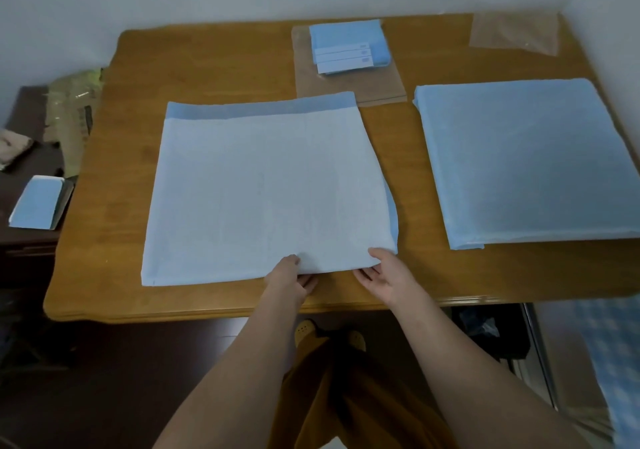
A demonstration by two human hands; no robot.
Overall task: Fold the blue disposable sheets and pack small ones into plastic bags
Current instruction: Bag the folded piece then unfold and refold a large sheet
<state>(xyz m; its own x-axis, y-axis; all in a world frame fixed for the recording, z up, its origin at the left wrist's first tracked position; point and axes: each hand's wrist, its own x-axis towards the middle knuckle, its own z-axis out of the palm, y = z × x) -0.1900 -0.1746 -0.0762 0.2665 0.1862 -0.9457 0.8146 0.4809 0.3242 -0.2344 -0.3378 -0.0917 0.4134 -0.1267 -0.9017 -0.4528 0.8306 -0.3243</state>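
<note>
Wooden counter (207, 68) carries the pale blue sheet (266, 189) at its middle. Both hands pinch the sheet's near edge: left hand (289, 277) and right hand (388, 277), fingers apparently tucked beneath. Thin, limp material; best gripped at edges or corners.

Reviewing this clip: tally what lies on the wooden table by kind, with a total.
Blue sheet spread out, both hands at its near edge: 1
Stack of large blue sheets: 1
Small folded blue packs with white strips: 3
Clear plastic bags: 2
Total: 7
</note>
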